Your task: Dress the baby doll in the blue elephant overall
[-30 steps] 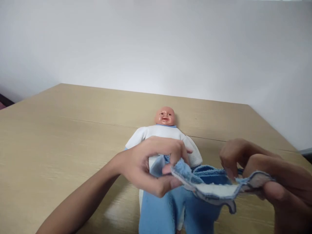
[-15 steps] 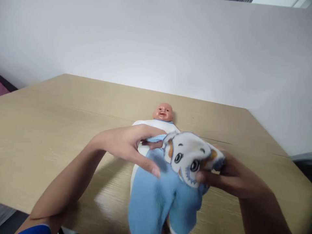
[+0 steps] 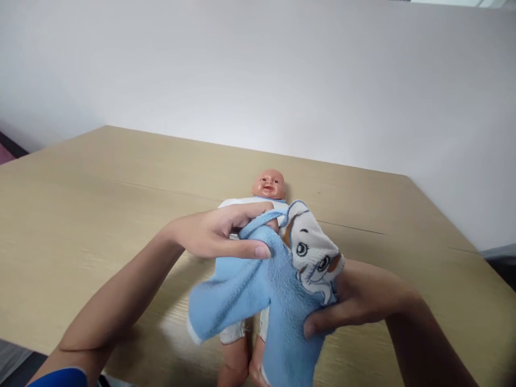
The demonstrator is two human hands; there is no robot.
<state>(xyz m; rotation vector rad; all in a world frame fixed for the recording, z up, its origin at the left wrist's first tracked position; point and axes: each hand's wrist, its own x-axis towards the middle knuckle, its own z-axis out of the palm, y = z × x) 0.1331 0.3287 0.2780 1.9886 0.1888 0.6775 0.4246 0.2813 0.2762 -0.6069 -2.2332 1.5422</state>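
Observation:
A light-blue fleece baby garment with two legs (image 3: 282, 290) is held up in front of me, a white animal face (image 3: 312, 244) with orange ears on its upper right part. My left hand (image 3: 231, 231) grips its upper left edge, fingers inside the opening and thumb on the front. At the garment's right side, my right hand (image 3: 358, 295) has the thumb on the front, its fingers hidden behind the cloth. Behind the garment a baby doll (image 3: 269, 185) in white clothing lies face up, head away from me, bare legs showing below.
The doll lies on a pale wooden table (image 3: 121, 215) with a thin seam across it. A plain white wall (image 3: 242, 80) stands behind the table's far edge. Dark objects show at the far left and right beyond the table.
The garment's left leg has swung out and up to the left, uncovering the doll's legs. The animal face has tilted, and my right hand has shifted down and left along the cloth.

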